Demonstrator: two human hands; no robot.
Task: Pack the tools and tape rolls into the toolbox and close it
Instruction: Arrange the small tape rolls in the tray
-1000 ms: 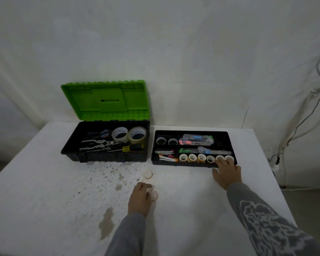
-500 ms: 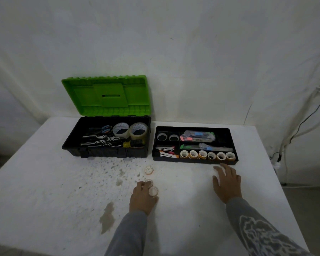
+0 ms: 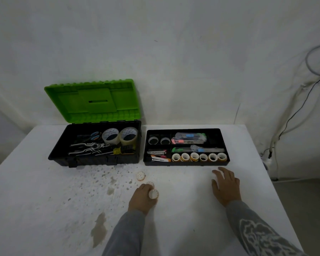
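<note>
The black toolbox stands open at the back left with its green lid raised; pliers, scissors, a screwdriver and two big tape rolls lie inside. To its right sits the black insert tray with a row of several small tape rolls along its front. My left hand holds a small tape roll on the table, a second roll at its fingertips. A third small roll lies loose just beyond. My right hand rests flat on the table in front of the tray, holding nothing.
The white table is stained and speckled in front of the toolbox. Its right edge runs close to my right arm. Cables hang on the wall at the right.
My right hand has drawn back from the tray's front right corner to the table. My left hand has taken hold of a small tape roll.
</note>
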